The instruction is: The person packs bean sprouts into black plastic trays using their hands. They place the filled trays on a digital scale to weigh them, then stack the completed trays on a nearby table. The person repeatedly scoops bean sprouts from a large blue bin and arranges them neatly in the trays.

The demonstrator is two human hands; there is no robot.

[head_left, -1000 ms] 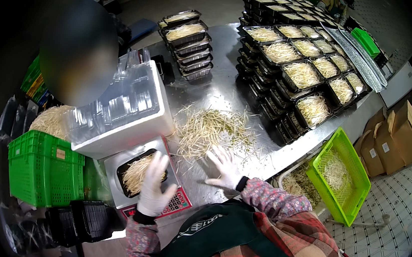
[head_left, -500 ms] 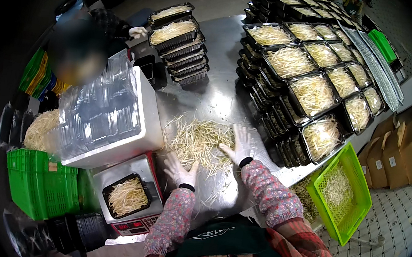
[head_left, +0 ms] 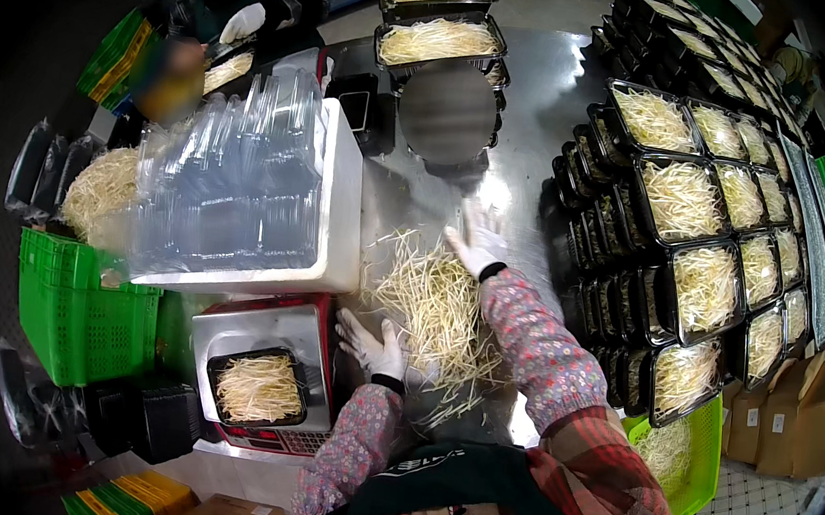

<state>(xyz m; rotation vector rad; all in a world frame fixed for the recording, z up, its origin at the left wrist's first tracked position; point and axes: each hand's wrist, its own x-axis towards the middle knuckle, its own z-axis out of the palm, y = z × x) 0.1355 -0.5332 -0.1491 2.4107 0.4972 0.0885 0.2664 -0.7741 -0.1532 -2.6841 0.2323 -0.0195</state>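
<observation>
A loose pile of pale bean sprouts (head_left: 432, 310) lies on the metal table between my white-gloved hands. My left hand (head_left: 373, 347) is open beside the near left of the pile, fingers spread, close to the red-sided scale. My right hand (head_left: 480, 239) is open at the pile's far right edge, its fingers spread over the table. Neither hand holds anything. On the scale's steel plate (head_left: 317, 398) sits a black tray (head_left: 301, 410) filled with bean sprouts (head_left: 258, 387).
A white foam box (head_left: 341, 220) holds clear plastic lids (head_left: 229, 188). To the right rise stacks of filled trays (head_left: 680, 200); another tray stack (head_left: 440, 44) stands at the far side, partly blurred. A green crate (head_left: 85, 314) is at left. Across the table is a co-worker's gloved hand (head_left: 243, 24).
The view has turned, shifting the surroundings. My right hand has moved from the pile's near right side to its far edge. The sprouts now lie more gathered toward me.
</observation>
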